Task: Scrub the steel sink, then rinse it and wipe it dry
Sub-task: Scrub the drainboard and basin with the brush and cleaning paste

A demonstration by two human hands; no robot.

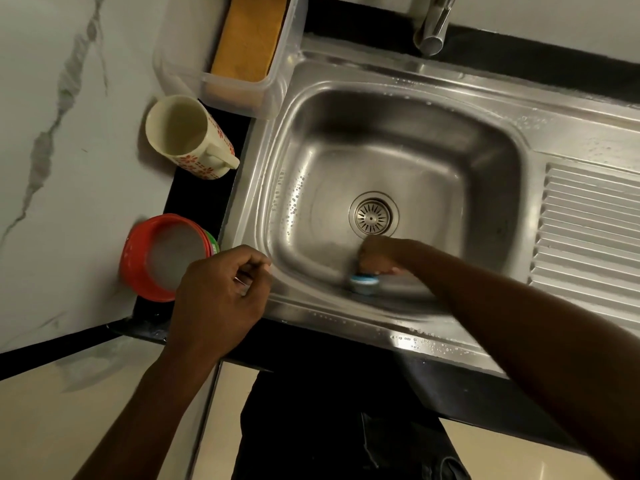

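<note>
The black worktop carries everything here, and the steel sink set into it fills most of the view. A ribbed drainboard runs off to the right of the sink. Water beads sit on the sink's rim and on the left wall of the basin.

At the far left corner of the sink stands a clear plastic container with an orange-yellow sponge or cloth inside; we cannot tell which. Nearer us on the worktop is a cream mug with red flowers, standing upright. Nearer still is an open red tub holding something whitish. The steel tap rises behind the basin.

Our left hand rests at the sink's near left corner, just beside the tub. Its fingers are loosely curled, and we can make out nothing held in it.

Our right hand reaches down into the basin with its fingers curled round a blue-and-white scrubber. The scrubber is pressed to the basin floor close to the near wall. Both the hand and the scrubber are blurred.

The round drain strainer lies just beyond that hand.
</note>
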